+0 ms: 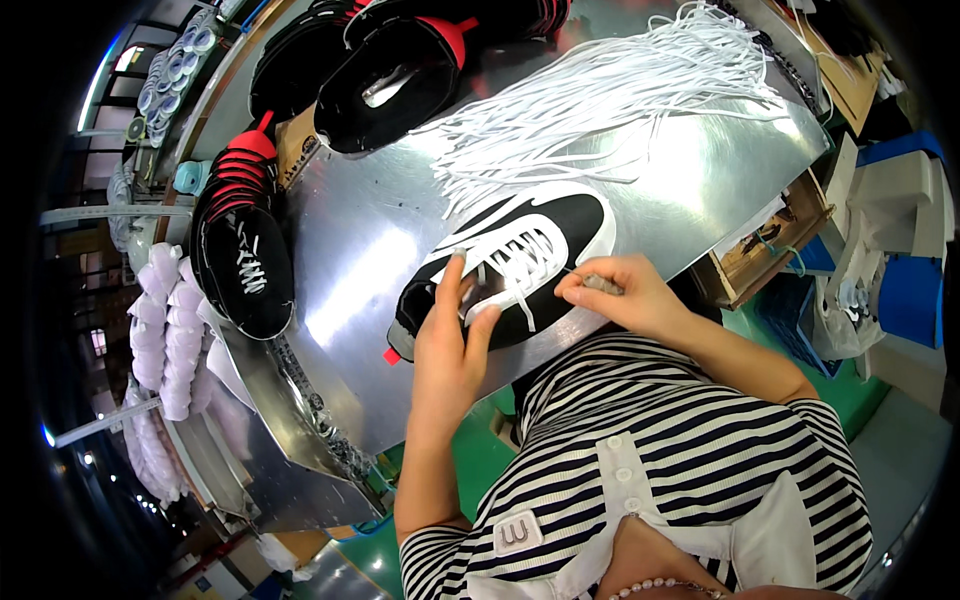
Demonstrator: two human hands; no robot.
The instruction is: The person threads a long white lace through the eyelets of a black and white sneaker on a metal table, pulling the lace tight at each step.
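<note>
On the smooth metal worktop (365,265): black shoe upper (582,222), white-trimmed, laced. Left hand (445,345): fingers spread at the upper's opening; cannot tell if gripping. Right of the upper, right hand (635,292): fingers gripping stubby greyish handle (601,284). Beyond the upper: slender white laces (610,105).

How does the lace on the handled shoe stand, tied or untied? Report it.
Untied: the lace crosses the shoe in rows, but a loose end lies over its side, and no knot or bow shows.
</note>
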